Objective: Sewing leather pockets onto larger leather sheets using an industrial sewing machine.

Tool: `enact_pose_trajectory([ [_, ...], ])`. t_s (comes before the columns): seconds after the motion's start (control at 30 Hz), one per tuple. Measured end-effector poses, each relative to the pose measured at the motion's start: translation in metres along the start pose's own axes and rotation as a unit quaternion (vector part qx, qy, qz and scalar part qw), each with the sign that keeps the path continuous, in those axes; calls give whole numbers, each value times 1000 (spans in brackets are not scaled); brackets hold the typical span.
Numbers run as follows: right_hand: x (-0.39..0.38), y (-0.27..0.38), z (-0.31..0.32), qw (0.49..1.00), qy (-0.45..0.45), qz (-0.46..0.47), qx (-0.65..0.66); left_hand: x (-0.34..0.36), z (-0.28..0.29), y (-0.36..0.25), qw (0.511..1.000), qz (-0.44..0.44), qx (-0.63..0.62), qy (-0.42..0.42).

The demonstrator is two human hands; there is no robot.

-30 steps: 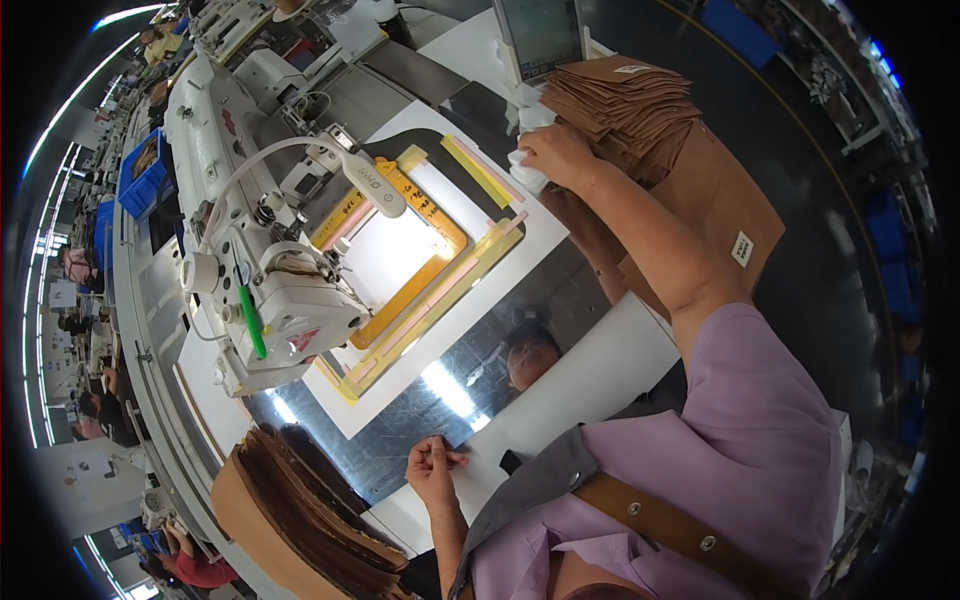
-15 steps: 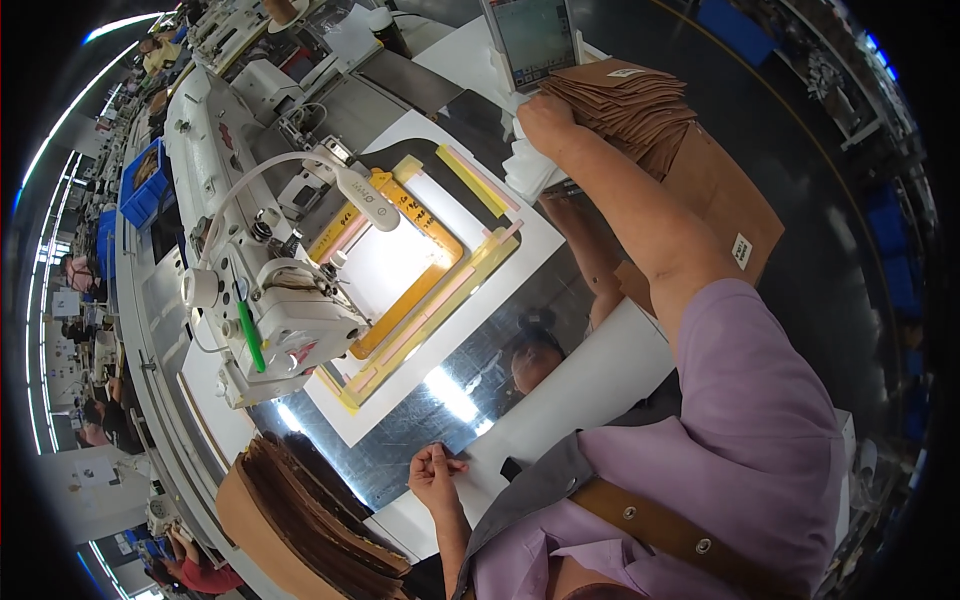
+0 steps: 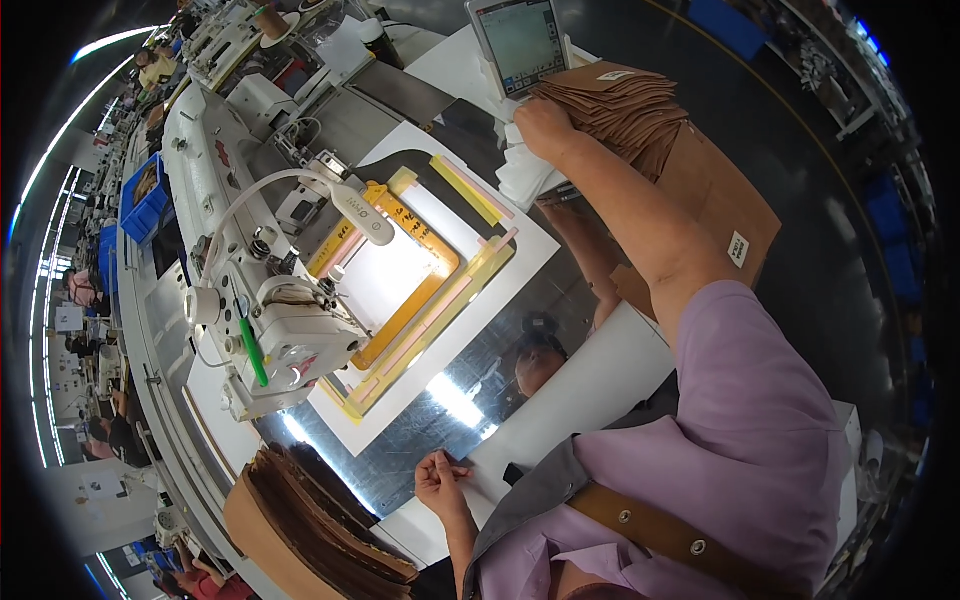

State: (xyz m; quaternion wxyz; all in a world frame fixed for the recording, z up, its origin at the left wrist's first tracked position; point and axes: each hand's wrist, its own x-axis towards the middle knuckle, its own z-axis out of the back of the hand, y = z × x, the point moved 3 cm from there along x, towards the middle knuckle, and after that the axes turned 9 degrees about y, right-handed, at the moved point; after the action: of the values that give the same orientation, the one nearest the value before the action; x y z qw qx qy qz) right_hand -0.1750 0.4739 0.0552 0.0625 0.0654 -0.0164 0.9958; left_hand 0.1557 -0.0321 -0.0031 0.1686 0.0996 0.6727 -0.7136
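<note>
My right hand [image 3: 545,127] is stretched out to the far side, its fingers curled, at the top of a stack of folded white pieces [image 3: 527,172] just below the tablet-like screen [image 3: 520,45]. What its fingertips hold, if anything, is hidden. Right beside it lies a fanned pile of brown leather-like pieces [image 3: 625,105]. Low in the view, my left hand [image 3: 441,486] hovers by the near edge of the shiny metal table [image 3: 400,450] with thumb and fingers pinched together. Whatever is between them is too small to make out.
A white sewing machine [image 3: 270,330] with a lamp [image 3: 362,212] stands at the left, over a yellow clamp frame [image 3: 410,310] on a white sheet. A green-handled tool [image 3: 252,352] hangs on its head. Stacked brown panels [image 3: 300,525] stand at the lower left; a larger brown panel [image 3: 715,200] lies right.
The whole view has shifted slightly. Both hands keep nearly the same places and poses, and the machine and frame have not visibly moved.
</note>
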Motion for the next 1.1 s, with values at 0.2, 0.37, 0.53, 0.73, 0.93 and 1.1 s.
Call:
enact_pose_trajectory([
  [0.2, -9, -14, -20, 1000, -26, 4, 2, 2, -3, 0, 1000, -10, -4, -1],
  [0.37, -2, 7, -12, 998, 49, -13, -26, 1, -1, 3, 1000, -15, -6, -8],
  [0.53, -3, 4, 1, 997, 67, -5, -47, -1, -4, 4, 999, -34, 5, -13],
  [0.73, -8, 1, -14, 993, 60, 21, -98, -2, -6, 4, 999, -49, -4, -23],
  [0.93, -6, -19, -12, 999, 32, -6, -10, -1, -7, 7, 997, -73, 9, -22],
  [1.1, -45, 0, 9, 983, -90, 138, 80, -2, -8, 11, 995, -83, 23, -42],
])
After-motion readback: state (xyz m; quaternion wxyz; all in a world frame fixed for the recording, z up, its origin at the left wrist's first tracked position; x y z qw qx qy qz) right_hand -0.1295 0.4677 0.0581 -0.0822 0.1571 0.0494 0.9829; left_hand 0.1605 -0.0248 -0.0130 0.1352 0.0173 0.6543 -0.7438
